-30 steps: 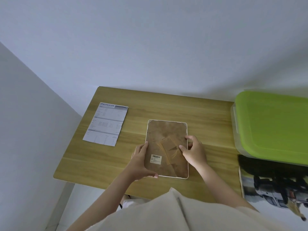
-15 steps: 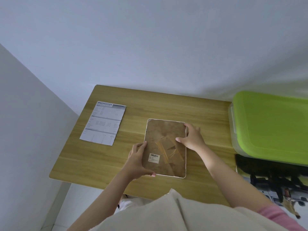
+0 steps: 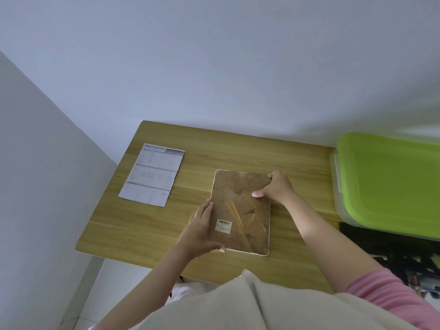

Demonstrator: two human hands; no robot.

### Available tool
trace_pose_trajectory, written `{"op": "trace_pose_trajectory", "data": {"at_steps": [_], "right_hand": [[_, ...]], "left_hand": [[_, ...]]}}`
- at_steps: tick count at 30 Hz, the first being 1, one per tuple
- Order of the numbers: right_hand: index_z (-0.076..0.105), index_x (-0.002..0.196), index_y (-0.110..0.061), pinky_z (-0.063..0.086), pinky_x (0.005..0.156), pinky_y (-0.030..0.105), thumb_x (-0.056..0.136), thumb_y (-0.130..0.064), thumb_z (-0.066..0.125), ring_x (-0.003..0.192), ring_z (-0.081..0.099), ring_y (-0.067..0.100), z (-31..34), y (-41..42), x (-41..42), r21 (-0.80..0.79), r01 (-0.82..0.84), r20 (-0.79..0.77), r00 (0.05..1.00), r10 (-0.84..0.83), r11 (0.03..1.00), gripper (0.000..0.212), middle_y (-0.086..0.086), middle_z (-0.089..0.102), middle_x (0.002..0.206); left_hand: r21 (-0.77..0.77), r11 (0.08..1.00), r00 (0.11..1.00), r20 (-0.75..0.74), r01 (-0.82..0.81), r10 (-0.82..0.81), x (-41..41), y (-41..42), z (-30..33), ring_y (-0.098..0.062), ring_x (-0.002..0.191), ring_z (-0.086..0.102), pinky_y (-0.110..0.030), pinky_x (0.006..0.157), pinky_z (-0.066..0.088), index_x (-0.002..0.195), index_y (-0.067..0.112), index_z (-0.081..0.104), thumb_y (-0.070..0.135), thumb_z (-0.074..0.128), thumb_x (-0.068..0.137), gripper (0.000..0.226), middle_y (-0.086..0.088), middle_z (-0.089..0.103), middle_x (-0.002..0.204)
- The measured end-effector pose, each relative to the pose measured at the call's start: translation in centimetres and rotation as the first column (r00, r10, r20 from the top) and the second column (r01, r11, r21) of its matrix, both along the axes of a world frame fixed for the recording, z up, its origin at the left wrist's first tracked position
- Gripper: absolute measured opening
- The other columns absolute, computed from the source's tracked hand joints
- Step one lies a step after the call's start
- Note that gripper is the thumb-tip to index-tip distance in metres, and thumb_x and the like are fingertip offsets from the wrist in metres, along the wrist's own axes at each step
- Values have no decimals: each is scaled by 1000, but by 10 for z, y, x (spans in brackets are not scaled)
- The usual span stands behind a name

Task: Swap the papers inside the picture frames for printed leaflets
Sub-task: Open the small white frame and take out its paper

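Observation:
A white-rimmed picture frame (image 3: 267, 234) lies face down in the middle of the wooden table (image 3: 142, 225). Its brown backing board (image 3: 238, 186) carries a barcode sticker and a folded stand flap. The board's far right corner is raised out of the frame. My right hand (image 3: 276, 186) grips that raised corner. My left hand (image 3: 200, 229) holds the frame's near left edge, thumb on its front side. A printed leaflet (image 3: 152, 173) headed "SPECIFICATION" lies flat to the left of the frame.
A clear storage box with a green lid (image 3: 390, 182) stands at the table's right end. Below it lie dark objects and printed pictures (image 3: 404, 258). White walls close in behind and to the left.
My right hand has moved from the frame's right edge up to the far right corner and lifted the backing board there. The left hand has stayed on the near left edge.

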State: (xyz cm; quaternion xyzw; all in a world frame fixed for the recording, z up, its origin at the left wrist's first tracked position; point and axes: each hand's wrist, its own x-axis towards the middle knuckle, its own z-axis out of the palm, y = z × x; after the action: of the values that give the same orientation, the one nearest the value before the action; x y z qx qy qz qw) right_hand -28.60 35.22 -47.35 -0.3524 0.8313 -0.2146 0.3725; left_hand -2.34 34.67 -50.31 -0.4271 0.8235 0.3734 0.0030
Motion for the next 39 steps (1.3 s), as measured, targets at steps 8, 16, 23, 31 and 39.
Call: {"op": "trace_pose_trajectory", "data": {"at_steps": [8, 16, 23, 31, 39], "right_hand": [[36, 115, -17, 48, 77, 31, 62, -25, 86, 102, 48, 20, -4, 14, -6, -124, 32, 182, 983, -9, 992, 74, 2, 46, 110], [47, 118, -28, 48, 79, 27, 66, -23, 85, 94, 56, 11, -16, 38, 12, -348, 215, 228, 964, -140, 912, 64, -5, 57, 103], [55, 120, -20, 47, 63, 18, 78, -18, 75, 69, 58, 14, -34, 104, 43, -395, 241, 151, 969, -196, 887, 46, 1, 61, 77], [56, 118, -31, 53, 63, 25, 69, -19, 82, 72, 63, 15, -46, 127, 63, -335, 204, 144, 976, -164, 920, 57, -4, 60, 91], [54, 117, -27, 45, 60, 20, 69, -27, 81, 65, 62, 9, -34, 89, 82, -305, 109, 68, 993, -92, 946, 55, -10, 61, 85]], "left_hand": [[-39, 999, 1000, 8, -7, 7, 1, 1, -2, -17, 139, 20, -36, 110, 33, 149, 23, 2, 50, 85, 49, 133, 11, 7, 155], [-86, 996, 1000, -14, -25, 24, 3, 6, -2, -17, 128, 25, -42, 107, 35, 148, 30, 8, 50, 85, 47, 128, 11, 16, 144], [-92, 995, 999, -33, -34, 31, 4, 8, -4, -18, 129, 25, -44, 109, 33, 148, 27, 7, 49, 85, 49, 128, 8, 16, 143], [-74, 995, 997, -35, -65, 62, 5, 6, -1, -19, 126, 28, -38, 106, 37, 149, 25, 10, 43, 88, 46, 130, 6, 19, 140], [-49, 993, 994, 8, -109, 110, 23, -22, 16, -19, 125, 30, -37, 105, 39, 149, 25, 6, 36, 88, 49, 130, 9, 15, 139]]}}
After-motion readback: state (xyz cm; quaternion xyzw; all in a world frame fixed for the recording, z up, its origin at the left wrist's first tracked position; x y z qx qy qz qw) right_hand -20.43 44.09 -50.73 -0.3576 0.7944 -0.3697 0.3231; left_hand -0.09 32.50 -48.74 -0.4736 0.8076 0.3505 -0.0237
